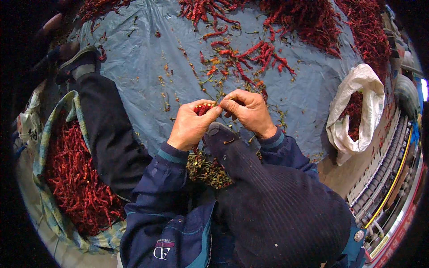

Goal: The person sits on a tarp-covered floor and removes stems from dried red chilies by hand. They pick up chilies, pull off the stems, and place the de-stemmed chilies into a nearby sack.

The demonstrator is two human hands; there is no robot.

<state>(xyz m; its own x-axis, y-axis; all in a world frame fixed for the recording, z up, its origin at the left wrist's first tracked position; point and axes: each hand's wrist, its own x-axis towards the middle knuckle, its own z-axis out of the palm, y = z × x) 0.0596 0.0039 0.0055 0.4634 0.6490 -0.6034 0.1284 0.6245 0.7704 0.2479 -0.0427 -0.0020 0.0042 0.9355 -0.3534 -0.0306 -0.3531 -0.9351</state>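
My left hand (191, 123) is closed around a small bunch of dried red chili peppers (203, 108), whose pale cut ends show above the fingers. Thumb and forefinger of my right hand (250, 111) are pinched together right beside it, on a thin greenish stem (219, 99). The tips of both hands nearly touch. Below them, between my legs, lies a heap of green-brown stems (208, 172). Loose red chili peppers (263, 52) are scattered on the blue plastic sheet (134, 58) beyond my hands.
Large piles of dried red chilies (304, 24) cover the sheet's far side. To my left, a checked cloth (44, 161) holds many red chilies (82, 183). An open white sack (373, 89) with chilies inside stands at right, near a long ridged metal structure (380, 167).
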